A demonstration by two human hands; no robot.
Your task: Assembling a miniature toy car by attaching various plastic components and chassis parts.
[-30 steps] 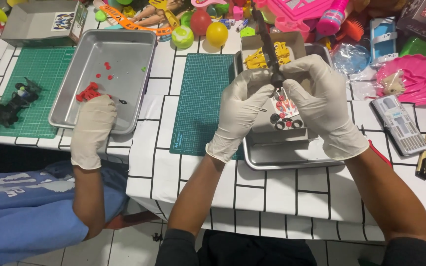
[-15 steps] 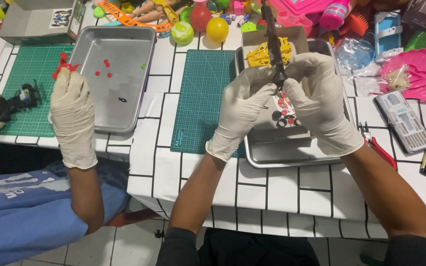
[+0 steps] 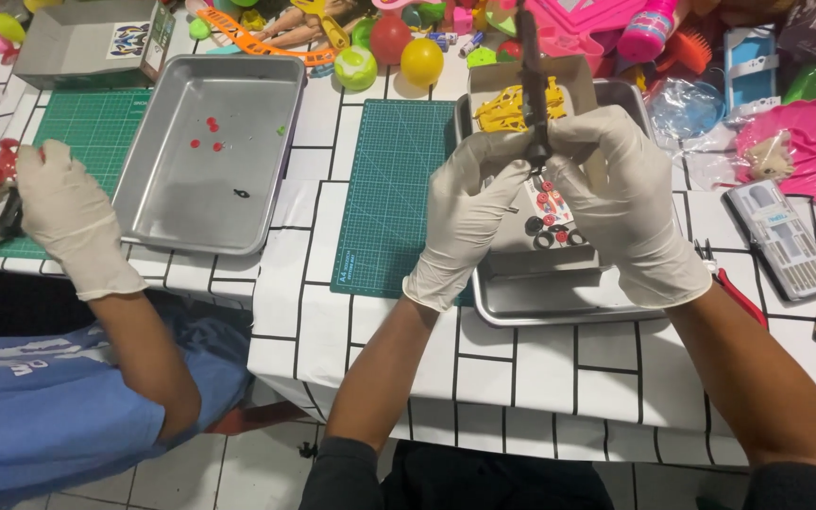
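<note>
Both my hands wear white gloves and meet over a metal tray (image 3: 559, 297) at centre right. My left hand (image 3: 469, 212) and my right hand (image 3: 620, 203) together grip a long dark stick-like toy part (image 3: 532, 66) that points away from me. Below my hands, in the tray, lies a small box with red and black round pieces (image 3: 552, 219). Yellow plastic parts (image 3: 501, 111) lie at the tray's far end.
A green cutting mat (image 3: 394, 189) lies left of my tray. A co-worker's gloved hand (image 3: 63, 217) holds red bits at far left beside a second metal tray (image 3: 177, 203). Toys crowd the far edge; a pink fan (image 3: 805, 142), a grey case (image 3: 781, 236) and red-handled pliers (image 3: 734, 283) lie right.
My hands keep their grip on the dark part with little movement. The co-worker's hand has moved from the left tray out to the far left mat with red pieces.
</note>
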